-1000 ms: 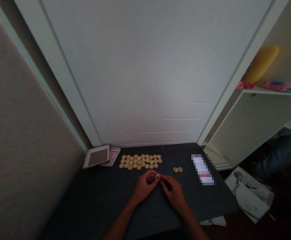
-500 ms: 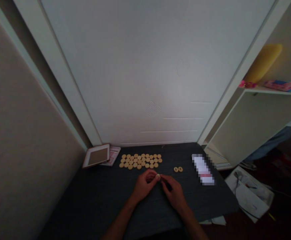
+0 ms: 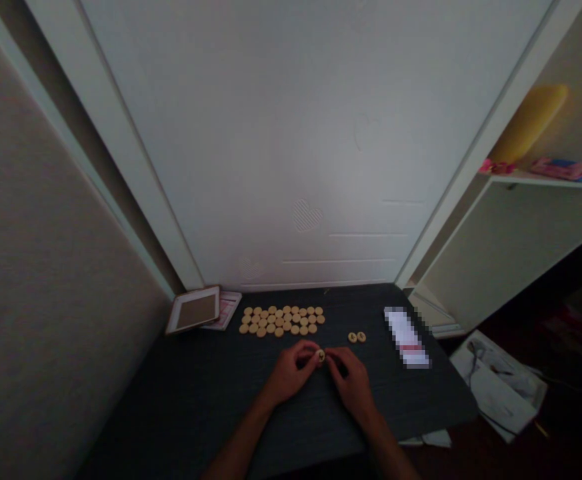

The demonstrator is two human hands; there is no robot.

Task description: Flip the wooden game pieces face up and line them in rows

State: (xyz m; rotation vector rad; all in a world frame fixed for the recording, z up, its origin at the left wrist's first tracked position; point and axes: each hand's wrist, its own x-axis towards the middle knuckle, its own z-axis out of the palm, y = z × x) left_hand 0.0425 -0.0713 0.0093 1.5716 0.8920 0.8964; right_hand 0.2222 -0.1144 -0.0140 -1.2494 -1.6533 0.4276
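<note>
Between my two hands is a small round wooden disc (image 3: 321, 356) with a dark mark on the side facing me. Thumb and forefinger of my left hand (image 3: 293, 370) pinch it from the left. From the other side, the closed fingertips of my right hand (image 3: 349, 379) grip its right edge. Beyond my hands lie rows of plain pale wooden discs (image 3: 279, 321), close together on the dark table. A pair of discs with dark marks (image 3: 357, 337) sits apart, to the right of those rows.
At the table's (image 3: 195, 400) back left, a framed board (image 3: 194, 311) overlaps a pink-and-white box or card (image 3: 228, 309). A blurred-out phone-like object (image 3: 407, 338) lies on the right. Behind rises a white panel (image 3: 291, 147); a white bin (image 3: 503, 387) stands on the floor at right.
The disc in my fingers has turned so that its dark mark shows more plainly. Both hands have shifted very slightly to the right. The discs on the table stay put.
</note>
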